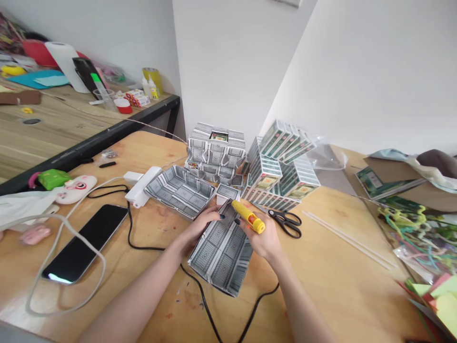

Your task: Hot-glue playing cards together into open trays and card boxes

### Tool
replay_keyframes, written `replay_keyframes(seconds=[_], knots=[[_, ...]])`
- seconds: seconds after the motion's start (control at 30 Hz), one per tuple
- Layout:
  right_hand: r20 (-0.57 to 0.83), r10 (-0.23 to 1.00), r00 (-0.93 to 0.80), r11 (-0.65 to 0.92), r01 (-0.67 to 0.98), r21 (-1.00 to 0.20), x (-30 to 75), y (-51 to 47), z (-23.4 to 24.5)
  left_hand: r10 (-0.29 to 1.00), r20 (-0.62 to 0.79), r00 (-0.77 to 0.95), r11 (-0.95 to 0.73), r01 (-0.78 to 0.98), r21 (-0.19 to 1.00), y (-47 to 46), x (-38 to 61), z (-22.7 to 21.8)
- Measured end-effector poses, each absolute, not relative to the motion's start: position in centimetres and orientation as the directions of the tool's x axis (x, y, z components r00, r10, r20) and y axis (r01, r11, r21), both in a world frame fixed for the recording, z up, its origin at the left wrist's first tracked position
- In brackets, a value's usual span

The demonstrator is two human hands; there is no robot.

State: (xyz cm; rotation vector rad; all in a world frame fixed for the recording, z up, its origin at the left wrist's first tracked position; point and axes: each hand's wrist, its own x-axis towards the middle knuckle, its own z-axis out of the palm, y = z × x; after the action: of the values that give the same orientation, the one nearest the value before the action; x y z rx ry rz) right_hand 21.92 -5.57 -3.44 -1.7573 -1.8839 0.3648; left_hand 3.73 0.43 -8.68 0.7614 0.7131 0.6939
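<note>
**Two hands on a card tray**

A black cord runs across the wooden counter, closest to us. Just past it lies a tray made of playing cards. The left hand rests on the tray's far left edge, its fingers bent over the rim. The right hand is on the tray's far right side, and its fingers are curled tight around a yellow glue gun that points over the tray. Black scissors lie just beside this hand. Farther back stand more card trays and stacks of card boxes.
</note>
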Motion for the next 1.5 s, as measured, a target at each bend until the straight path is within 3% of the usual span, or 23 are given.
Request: replay_keyframes(seconds=[0.23, 0.6, 0.77, 0.9, 1.0, 1.13, 1.3, 1.37, 1.5], knots=[[0.203, 0.979, 0.001, 0.119, 0.809, -0.576, 22.0, -5.6, -3.4, 0.77, -0.313, 0.556, 0.53, -0.285, 0.799, 0.6, 3.7, -9.0], [0.165, 0.977, 0.132, 0.04, 0.649, -0.76, 22.9, -5.2, -3.2, 0.761, -0.334, 0.557, 0.547, -0.274, 0.791, 0.0, 3.7, -7.7], [0.16, 0.959, 0.233, -0.055, 0.71, -0.702, 25.8, -5.2, -1.8, 0.74, -0.288, 0.608, 0.542, -0.284, 0.791, 0.1, 3.5, -7.6], [-0.027, 0.986, 0.166, -0.141, 0.726, -0.673, 28.2, -5.0, -1.7, 0.726, -0.251, 0.641, 0.498, -0.238, 0.834, 0.3, 3.3, -7.8], [-0.133, 0.973, 0.188, -0.231, 0.791, -0.567, 28.8, -4.8, -2.3, 0.739, -0.227, 0.634, 0.441, -0.201, 0.875, 0.4, 3.3, -7.7], [-0.162, 0.985, 0.065, -0.127, 0.9, -0.416, 28.6, -4.9, -2.9, 0.747, -0.238, 0.621, 0.436, -0.187, 0.88, 0.3, 3.3, -7.3], [-0.343, 0.939, -0.029, -0.109, 0.921, -0.374, 29.5, -5.8, -2.7, 0.718, -0.23, 0.657, 0.455, -0.193, 0.869, -0.1, 3.3, -6.7], [-0.275, 0.96, -0.044, -0.075, 0.911, -0.406, 30.0, -5.9, -2.4, 0.726, -0.246, 0.642, 0.45, -0.172, 0.876, -0.3, 3.4, -6.6], [0.028, 0.999, -0.04, 0.049, 0.822, -0.567, 28.8, -5.8, -1.4, 0.768, -0.279, 0.576, 0.419, -0.123, 0.9, -0.5, 3.7, -6.5]])
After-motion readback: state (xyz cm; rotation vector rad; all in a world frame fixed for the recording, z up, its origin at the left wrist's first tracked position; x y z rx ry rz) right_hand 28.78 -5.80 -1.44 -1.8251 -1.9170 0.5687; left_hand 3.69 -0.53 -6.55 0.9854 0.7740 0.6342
